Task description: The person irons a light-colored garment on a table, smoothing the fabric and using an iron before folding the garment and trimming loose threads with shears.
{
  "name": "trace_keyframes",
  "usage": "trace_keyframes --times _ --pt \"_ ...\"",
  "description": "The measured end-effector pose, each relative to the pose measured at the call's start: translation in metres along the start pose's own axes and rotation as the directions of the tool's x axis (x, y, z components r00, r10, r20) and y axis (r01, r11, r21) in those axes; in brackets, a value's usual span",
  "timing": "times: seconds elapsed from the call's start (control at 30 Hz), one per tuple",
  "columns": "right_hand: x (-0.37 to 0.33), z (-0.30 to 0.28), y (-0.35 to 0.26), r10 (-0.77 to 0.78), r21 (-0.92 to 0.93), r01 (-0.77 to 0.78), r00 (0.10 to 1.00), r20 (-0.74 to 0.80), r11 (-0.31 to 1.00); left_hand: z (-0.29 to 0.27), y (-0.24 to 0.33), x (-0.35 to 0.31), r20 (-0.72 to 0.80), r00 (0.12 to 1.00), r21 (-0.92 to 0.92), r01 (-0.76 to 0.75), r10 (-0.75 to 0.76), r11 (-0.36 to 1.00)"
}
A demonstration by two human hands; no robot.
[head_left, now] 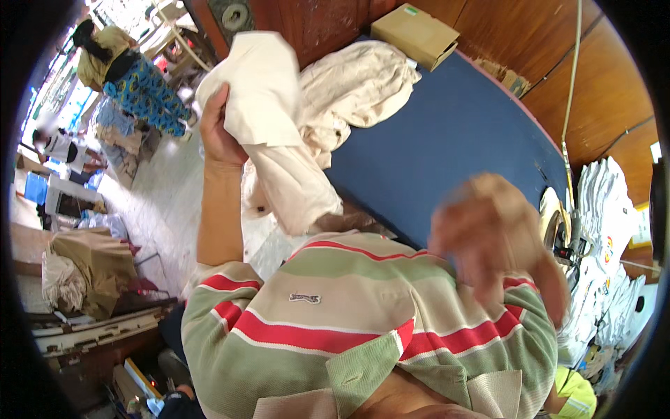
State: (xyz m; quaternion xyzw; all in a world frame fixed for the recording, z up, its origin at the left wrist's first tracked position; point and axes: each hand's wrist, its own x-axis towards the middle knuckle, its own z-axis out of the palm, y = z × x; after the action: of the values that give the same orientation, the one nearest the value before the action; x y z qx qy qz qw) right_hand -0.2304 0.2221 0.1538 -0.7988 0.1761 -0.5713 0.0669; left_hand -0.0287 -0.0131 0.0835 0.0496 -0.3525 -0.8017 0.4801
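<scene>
Your left grip (219, 136) holds the cream cloth (262, 105) up, left of the blue counter (453, 133); your right grip (492, 234) is too blurred to tell. Apparently held one-handed, the cloth's dangling end could twist or crease.

The head camera looks steeply down from the wearer's head, its upright fisheye view bending straight edges toward the rim. The striped polo shirt (370, 314) fills the near, lower middle; the blue worktop (447, 122) lies just beyond, the pale floor (150, 195) farther off at left.
</scene>
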Motion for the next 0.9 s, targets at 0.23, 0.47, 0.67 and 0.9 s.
trace_keyframes --times 0.23,0.47,0.67,0.9 --pt "-0.095 -0.034 0.098 0.631 -0.155 -0.786 0.581 -0.514 0.598 0.118 -0.047 0.144 0.319 0.934 0.472 -0.303 0.160 0.828" --pt "-0.121 -0.053 0.045 0.897 0.654 -0.635 0.155 -0.414 0.412 0.071 -0.158 0.200 0.280 0.959 0.917 -0.252 -0.049 0.309" --pt "-0.168 0.005 0.072 0.979 0.467 -0.884 0.097 0.178 0.002 -0.047 -0.109 0.059 0.166 0.986 0.960 -0.160 -0.008 0.231" --pt "-0.101 0.142 0.152 0.819 0.743 -0.514 0.125 0.560 -0.429 -0.094 -0.096 -0.134 -0.193 0.929 0.706 -0.093 0.316 0.702"
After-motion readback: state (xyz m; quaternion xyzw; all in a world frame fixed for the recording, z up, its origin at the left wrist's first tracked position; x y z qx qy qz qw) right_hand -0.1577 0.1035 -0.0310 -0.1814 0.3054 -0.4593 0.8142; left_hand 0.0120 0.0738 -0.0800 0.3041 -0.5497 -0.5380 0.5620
